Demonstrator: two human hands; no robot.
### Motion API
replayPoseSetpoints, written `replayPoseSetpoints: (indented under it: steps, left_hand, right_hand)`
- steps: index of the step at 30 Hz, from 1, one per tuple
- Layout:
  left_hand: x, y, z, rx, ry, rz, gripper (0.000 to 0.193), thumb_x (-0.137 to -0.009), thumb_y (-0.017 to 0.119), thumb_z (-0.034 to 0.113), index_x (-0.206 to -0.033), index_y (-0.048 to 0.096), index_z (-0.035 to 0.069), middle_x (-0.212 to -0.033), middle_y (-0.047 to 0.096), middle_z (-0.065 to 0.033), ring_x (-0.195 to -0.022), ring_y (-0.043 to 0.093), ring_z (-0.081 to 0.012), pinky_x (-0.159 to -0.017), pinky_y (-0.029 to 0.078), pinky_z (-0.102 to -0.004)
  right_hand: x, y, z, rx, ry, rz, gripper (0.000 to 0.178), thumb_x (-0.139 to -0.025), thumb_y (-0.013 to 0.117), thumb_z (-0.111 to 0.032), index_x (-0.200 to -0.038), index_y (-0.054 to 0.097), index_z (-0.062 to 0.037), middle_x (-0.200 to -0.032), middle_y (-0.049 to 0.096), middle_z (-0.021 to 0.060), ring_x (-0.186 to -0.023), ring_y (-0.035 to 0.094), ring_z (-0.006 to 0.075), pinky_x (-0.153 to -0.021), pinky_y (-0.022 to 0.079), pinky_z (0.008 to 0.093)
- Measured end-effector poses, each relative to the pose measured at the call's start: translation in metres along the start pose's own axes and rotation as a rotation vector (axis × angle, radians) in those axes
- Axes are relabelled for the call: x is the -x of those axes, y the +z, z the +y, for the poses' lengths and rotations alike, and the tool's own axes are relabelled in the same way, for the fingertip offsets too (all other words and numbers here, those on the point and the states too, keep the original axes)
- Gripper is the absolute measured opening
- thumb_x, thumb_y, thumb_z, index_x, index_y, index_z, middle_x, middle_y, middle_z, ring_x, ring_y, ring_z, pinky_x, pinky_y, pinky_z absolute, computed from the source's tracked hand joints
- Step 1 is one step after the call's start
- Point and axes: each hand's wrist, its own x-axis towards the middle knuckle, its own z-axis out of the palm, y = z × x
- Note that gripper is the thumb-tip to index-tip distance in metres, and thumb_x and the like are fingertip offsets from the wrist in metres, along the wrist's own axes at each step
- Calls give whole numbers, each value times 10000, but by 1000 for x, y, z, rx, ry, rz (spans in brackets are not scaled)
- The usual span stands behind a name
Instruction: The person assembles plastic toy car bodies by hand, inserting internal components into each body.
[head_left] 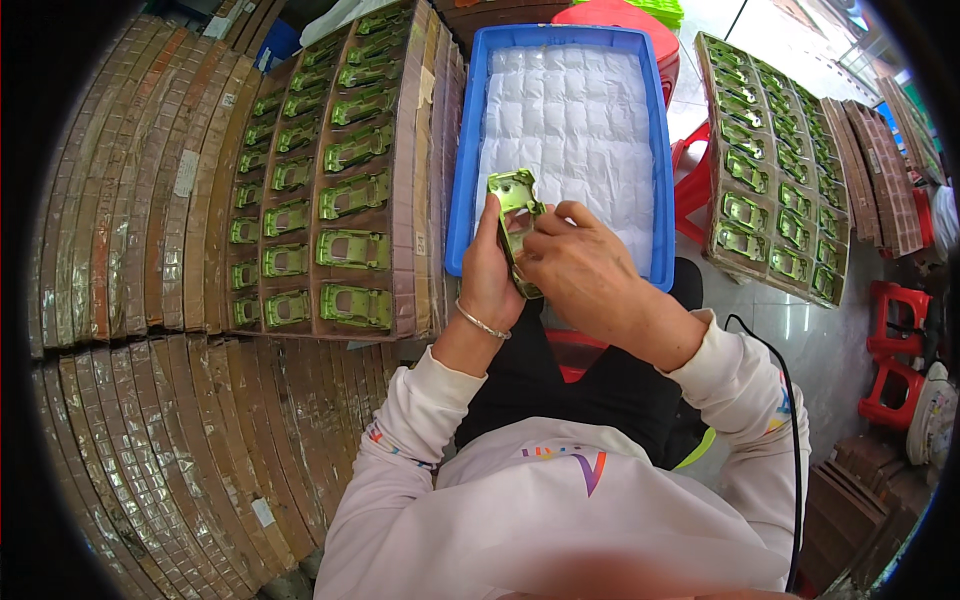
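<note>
A green toy car body (512,192) with cut-out window openings is held up over the near edge of a blue tray (463,190). My left hand (487,270) grips it along its left side, a bracelet on that wrist. Against its right side my right hand (580,255) is closed, fingers bent together at the shell. Whether a small tool or part sits in those right fingertips is hidden. White padded sheeting (565,110), quilted in squares, lines the tray behind both hands.
Left of the tray, a board (305,200) carries rows of similar green car bodies. Another loaded board (775,170) leans at the right. Stacked brown boards (130,200) fill the far left. Red stools (890,345) stand at right, and a black cable (790,400) runs past my right arm.
</note>
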Motion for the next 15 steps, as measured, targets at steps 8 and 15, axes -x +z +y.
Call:
replayPoseSetpoints:
  steps: [8, 15]
  left_hand:
    - [0, 7, 2, -11, 17, 55, 449, -1032, 368, 424, -1239, 527, 59, -1131, 613, -67, -1026, 597, -173, -907, 486, -333]
    - [-1, -7, 8, -323, 117, 88, 279, -955, 494, 214, -1192, 538, 75, -1081, 628, -56, -947, 617, -135, -783, 513, -302]
  right_hand:
    - [1, -12, 4, -13, -66, -46, 264, -725, 610, -44, -986, 651, -44, -1053, 590, 61, -1096, 528, 201, -1081, 327, 393]
    - [1, 7, 11, -66, -60, 132, 225, -770, 594, -80, -972, 695, -84, -1015, 607, 56, -1147, 532, 210, -1118, 292, 420]
